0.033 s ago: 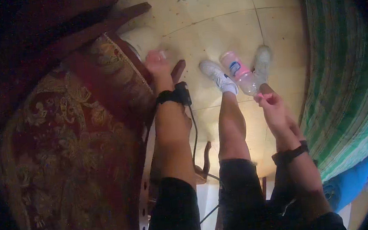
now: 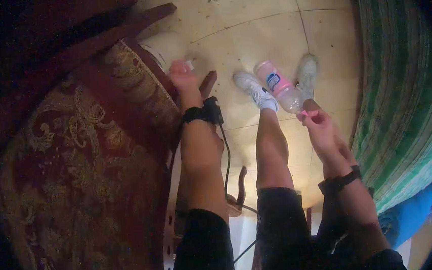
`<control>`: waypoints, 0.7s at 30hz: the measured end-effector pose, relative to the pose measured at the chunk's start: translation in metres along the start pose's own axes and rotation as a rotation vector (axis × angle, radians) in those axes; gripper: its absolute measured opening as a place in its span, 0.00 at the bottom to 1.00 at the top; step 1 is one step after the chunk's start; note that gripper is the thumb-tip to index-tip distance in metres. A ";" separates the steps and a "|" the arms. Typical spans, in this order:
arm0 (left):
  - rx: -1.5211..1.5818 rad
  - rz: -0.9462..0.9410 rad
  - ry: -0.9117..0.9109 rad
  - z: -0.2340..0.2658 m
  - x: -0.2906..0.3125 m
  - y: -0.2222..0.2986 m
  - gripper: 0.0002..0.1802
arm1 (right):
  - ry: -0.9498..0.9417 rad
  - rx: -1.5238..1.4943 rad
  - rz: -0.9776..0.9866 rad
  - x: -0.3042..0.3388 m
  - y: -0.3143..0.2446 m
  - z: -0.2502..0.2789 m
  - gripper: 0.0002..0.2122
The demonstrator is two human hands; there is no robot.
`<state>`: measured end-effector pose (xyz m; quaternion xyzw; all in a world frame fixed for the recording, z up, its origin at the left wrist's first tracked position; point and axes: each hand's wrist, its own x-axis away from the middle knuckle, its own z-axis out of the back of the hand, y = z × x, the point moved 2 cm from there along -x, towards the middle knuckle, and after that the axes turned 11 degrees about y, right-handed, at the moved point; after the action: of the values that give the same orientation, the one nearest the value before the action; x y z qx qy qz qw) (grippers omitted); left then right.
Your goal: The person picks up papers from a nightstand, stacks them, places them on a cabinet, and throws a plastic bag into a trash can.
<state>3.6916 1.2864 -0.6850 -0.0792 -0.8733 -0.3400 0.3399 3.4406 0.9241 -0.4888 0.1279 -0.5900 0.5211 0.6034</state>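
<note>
- Right of centre in the frame: bottle (image 2: 282,88), slanted, neck end down toward the right grip (image 2: 319,127), base toward upper left.
- Right grip: fingertips together, pinched on the bottle's pink cap (image 2: 302,114).
- Left grip (image 2: 183,77): upper left of centre, well apart from the bottle; small whitish bit (image 2: 189,65) at its fingers. Blurred; cannot tell whether closed on it.
- Bottle shows between two pale shoes (image 2: 253,87); floor contact unclear.
- Edges: upholstery (image 2: 76,166) fills left, green striped cloth (image 2: 394,106) bounds right; floor (image 2: 264,32) stretches between, toward the top.
- Materials: see-through plastic near neck, pink body, blue patch; pale tile, dark joints; dark red fabric, gold scrolls.
</note>
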 end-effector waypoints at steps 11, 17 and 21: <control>0.032 -0.132 0.511 -0.007 0.010 -0.029 0.19 | -0.058 0.189 -0.082 -0.019 0.016 -0.015 0.10; 0.190 0.125 0.632 -0.042 0.060 -0.096 0.20 | 0.034 0.038 -0.054 -0.014 0.031 0.006 0.10; 0.093 0.248 0.545 -0.062 0.088 -0.120 0.21 | 0.022 -0.066 -0.029 0.020 -0.020 -0.008 0.07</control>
<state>3.6140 1.1474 -0.6591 -0.0755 -0.7483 -0.2643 0.6038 3.4555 0.9317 -0.4647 0.1107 -0.5985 0.4938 0.6211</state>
